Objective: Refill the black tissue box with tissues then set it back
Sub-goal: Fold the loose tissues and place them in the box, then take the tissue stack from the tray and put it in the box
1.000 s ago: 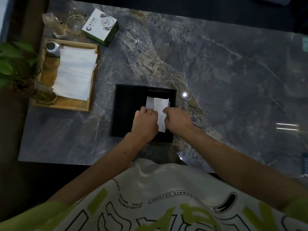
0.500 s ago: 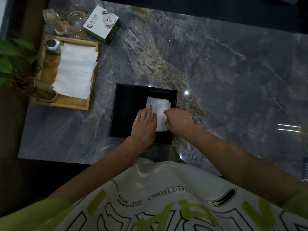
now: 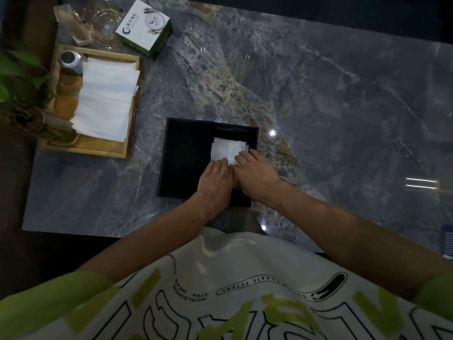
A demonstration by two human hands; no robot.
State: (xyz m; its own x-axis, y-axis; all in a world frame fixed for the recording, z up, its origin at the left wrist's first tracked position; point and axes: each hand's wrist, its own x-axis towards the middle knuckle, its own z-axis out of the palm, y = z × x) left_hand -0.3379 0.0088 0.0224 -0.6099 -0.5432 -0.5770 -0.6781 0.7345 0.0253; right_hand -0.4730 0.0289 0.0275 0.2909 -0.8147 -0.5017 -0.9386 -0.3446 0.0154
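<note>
A: Where is the black tissue box (image 3: 186,158), and what does it hold?

B: It lies on the grey marbled worktop (image 3: 318,99), near the front edge and directly before the person. A folded white tissue (image 3: 226,148) sits in its right-hand part; the left-hand part is a plain dark surface.

A: How do the hands stand?

B: The left hand (image 3: 215,182) lies palm down on the box, fingers (image 3: 221,165) extended and held together, their tips touching the near edge of the tissue. The right hand (image 3: 257,175) lies just beside it, palm down, its fingers (image 3: 245,155) pressed flat upon the tissue's right near corner. Neither hand pinches anything; both press flat.

A: And farther out?

B: To the left, well apart from the box, a wooden tray (image 3: 132,104) carries a stack of white tissues (image 3: 107,99) and a small metal canister (image 3: 71,60). Behind the tray stand a green-and-white carton (image 3: 147,25) and clear glassware (image 3: 103,23). Leaves of a potted plant (image 3: 22,89) overhang the tray's left side.
</note>
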